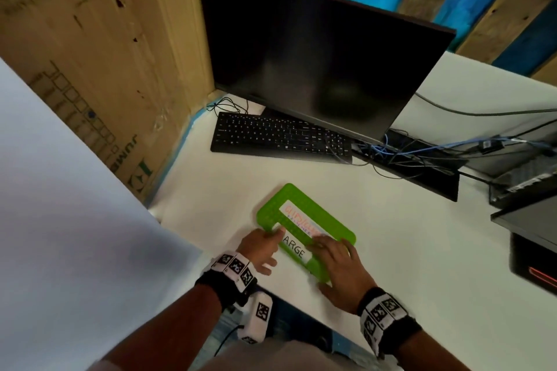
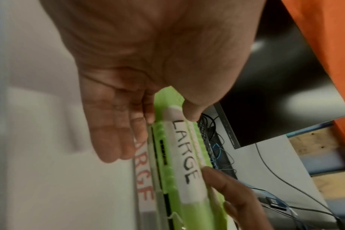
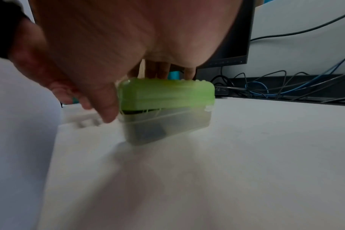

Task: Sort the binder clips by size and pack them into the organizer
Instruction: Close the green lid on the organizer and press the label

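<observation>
While both hands are pressing flat on green lid [image 1: 328, 227] of organizer [image 3: 167, 124], I am judging closing step underway: left hand [image 1: 261, 247] at 9 o'clock, right hand [image 1: 337, 268] at 5 o'clock, fingers straight, gripping nothing. Next: pressing lid edges evenly until seated.

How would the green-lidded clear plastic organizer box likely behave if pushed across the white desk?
The green-lidded clear plastic organizer box looks rigid, low and broad, so it would probably slide, not tip. Dark contents show through its wall, so it may rattle. The lid seems slightly ajar, so it might shift.

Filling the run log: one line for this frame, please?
stage: closing | organizer: green lid on, LARGE label | left hand: at lid edge | right hand: flat on lid
</observation>
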A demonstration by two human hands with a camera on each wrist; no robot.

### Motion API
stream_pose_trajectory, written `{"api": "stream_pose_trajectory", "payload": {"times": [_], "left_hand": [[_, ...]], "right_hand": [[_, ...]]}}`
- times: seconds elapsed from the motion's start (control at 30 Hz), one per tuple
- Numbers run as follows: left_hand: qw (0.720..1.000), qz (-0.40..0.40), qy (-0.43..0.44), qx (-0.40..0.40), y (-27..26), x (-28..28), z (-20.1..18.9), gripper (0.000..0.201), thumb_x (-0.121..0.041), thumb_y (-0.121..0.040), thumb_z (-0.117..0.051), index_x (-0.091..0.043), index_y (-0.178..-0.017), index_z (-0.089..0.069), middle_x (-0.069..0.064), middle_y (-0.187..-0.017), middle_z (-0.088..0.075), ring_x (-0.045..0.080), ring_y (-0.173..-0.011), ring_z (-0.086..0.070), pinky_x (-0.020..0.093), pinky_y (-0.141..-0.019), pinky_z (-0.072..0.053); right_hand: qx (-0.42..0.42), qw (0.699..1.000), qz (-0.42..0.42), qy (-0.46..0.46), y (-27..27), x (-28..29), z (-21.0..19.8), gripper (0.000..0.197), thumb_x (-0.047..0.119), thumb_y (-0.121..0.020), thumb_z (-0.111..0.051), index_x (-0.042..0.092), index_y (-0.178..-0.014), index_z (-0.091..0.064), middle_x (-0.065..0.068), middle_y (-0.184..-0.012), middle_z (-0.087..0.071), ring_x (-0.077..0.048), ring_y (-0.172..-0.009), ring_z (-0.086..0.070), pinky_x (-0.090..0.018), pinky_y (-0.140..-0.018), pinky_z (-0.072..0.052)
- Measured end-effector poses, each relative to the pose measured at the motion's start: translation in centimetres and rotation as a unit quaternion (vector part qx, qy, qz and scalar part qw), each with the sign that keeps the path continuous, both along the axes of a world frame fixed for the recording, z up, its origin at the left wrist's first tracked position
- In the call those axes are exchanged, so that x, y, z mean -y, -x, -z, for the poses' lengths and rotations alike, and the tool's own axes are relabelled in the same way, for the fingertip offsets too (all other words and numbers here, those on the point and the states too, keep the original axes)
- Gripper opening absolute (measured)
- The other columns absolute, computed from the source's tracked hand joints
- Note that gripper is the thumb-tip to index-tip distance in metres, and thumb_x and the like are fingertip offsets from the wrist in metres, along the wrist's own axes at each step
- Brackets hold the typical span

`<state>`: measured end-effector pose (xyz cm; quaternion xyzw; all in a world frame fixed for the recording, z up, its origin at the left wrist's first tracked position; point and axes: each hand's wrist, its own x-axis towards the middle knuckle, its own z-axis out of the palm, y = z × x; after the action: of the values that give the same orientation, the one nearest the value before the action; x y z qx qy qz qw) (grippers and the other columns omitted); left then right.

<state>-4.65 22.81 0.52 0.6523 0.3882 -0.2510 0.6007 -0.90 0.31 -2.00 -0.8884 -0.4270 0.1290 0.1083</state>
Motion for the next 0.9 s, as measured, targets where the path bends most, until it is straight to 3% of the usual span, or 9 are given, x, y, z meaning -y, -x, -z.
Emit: {"api": "stream_pose_trajectory", "payload": {"times": [0.1, 0.27, 0.37, 0.47, 0.63, 0.77, 0.9], "left_hand": [[1.0, -0.023, 0.008, 0.009, -0.1, 1.0, -0.2, 0.049, -0.053, -0.088, -0.05, -0.009, -0.109, -0.058, 0.005, -0.1, -0.062, 0.02, -0.07, -0.059, 0.03, -0.059, -0.052], [0.999, -0.047, -0.013, 0.0, 0.0, 1.3, -0.3, 0.055, -0.063, -0.081, -0.053, -0.012, -0.102, -0.059, 0.003, -0.095, -0.058, 0.022, -0.08, -0.061, 0.038, -0.063, -0.058], [0.998, -0.058, 0.028, 0.001, -0.1, 1.3, -0.5, 0.053, -0.059, -0.083, -0.054, -0.016, -0.114, -0.055, 0.004, -0.116, -0.056, 0.023, -0.096, -0.061, 0.04, -0.069, -0.058], [0.998, -0.061, 0.028, 0.004, -0.2, 1.4, -0.5, 0.052, -0.055, -0.086, -0.055, -0.015, -0.119, -0.053, 0.006, -0.123, -0.054, 0.022, -0.099, -0.059, 0.039, -0.07, -0.056], [0.999, -0.052, 0.011, 0.001, -0.4, 1.7, -0.6, 0.053, -0.056, -0.084, -0.056, -0.014, -0.116, -0.057, 0.005, -0.113, -0.059, 0.021, -0.1, -0.06, 0.041, -0.074, -0.056], [0.999, -0.051, 0.001, 0.001, -0.3, 1.7, -0.4, 0.05, -0.054, -0.082, -0.06, -0.013, -0.111, -0.059, 0.004, -0.109, -0.062, 0.019, -0.1, -0.062, 0.038, -0.069, -0.057], [0.998, -0.06, 0.004, -0.011, -0.5, 1.8, 0.0, 0.043, -0.047, -0.085, -0.059, -0.008, -0.104, -0.06, 0.008, -0.101, -0.065, 0.019, -0.096, -0.065, 0.038, -0.076, -0.058]], "right_hand": [[0.009, 1.0, 0.015, -0.009, -0.3, 0.6, -0.1, 0.082, 0.038, -0.063, -0.065, 0.025, -0.136, -0.032, 0.003, -0.143, -0.033, -0.013, -0.132, -0.027, -0.052, -0.11, -0.032], [0.01, 0.997, 0.006, -0.07, -0.4, 0.9, -0.6, 0.075, 0.032, -0.068, -0.059, 0.023, -0.137, -0.032, 0.001, -0.142, -0.036, -0.013, -0.13, -0.027, -0.039, -0.112, -0.023], [0.007, 0.996, 0.019, -0.082, -0.5, 0.9, -0.7, 0.076, 0.041, -0.068, -0.06, 0.023, -0.137, -0.033, 0.004, -0.142, -0.034, -0.012, -0.127, -0.028, -0.035, -0.112, -0.024], [0.027, 0.997, 0.026, -0.063, -0.2, 0.3, -0.3, 0.075, 0.053, -0.071, -0.057, 0.021, -0.135, -0.035, 0.004, -0.14, -0.033, -0.013, -0.129, -0.028, -0.041, -0.109, -0.018], [0.085, 0.995, 0.034, -0.041, -0.2, -0.7, -0.2, 0.073, 0.043, -0.063, -0.065, 0.018, -0.128, -0.043, -0.002, -0.129, -0.05, -0.018, -0.12, -0.041, -0.048, -0.102, -0.043], [0.093, 0.995, 0.04, -0.011, -0.1, -1.0, -0.2, 0.073, 0.038, -0.06, -0.063, 0.018, -0.127, -0.045, -0.003, -0.127, -0.054, -0.024, -0.114, -0.052, -0.045, -0.099, -0.045], [0.087, 0.995, 0.038, -0.005, 0.3, -1.0, -0.2, 0.069, 0.038, -0.062, -0.063, 0.02, -0.126, -0.046, -0.002, -0.125, -0.054, -0.024, -0.113, -0.054, -0.045, -0.097, -0.046]]}}
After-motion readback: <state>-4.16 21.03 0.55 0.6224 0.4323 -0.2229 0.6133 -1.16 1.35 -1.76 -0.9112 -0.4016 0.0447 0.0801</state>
